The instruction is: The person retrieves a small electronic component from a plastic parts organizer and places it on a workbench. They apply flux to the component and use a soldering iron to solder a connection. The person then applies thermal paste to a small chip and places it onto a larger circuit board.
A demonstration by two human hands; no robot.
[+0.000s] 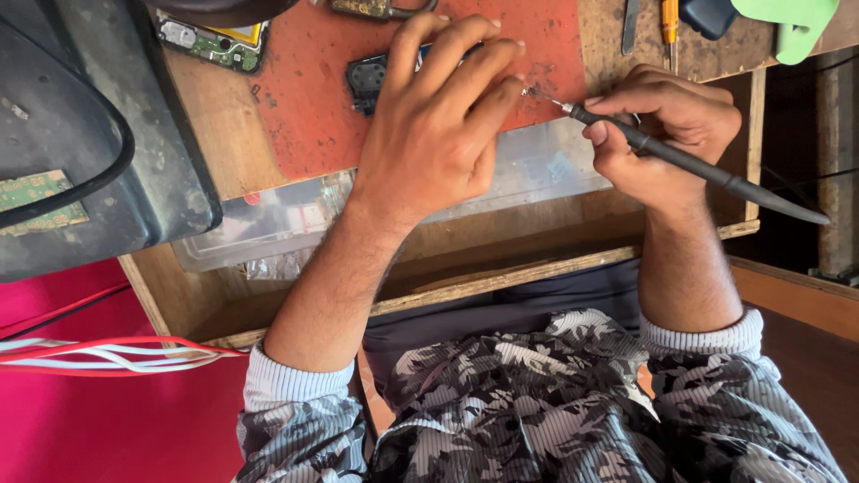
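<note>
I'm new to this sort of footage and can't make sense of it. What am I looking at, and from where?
One picture, taken by a camera on a person's head, looking down at their own two bare hands over a wooden workbench. The left hand presses down on a small black part lying on a red mat. The right hand holds a thin dark tool like a pen, its metal tip on the mat near the left fingertips. Around them lie a green circuit board, a clear plastic box in an open drawer, a dark device at the left, and red and white wires.
</note>
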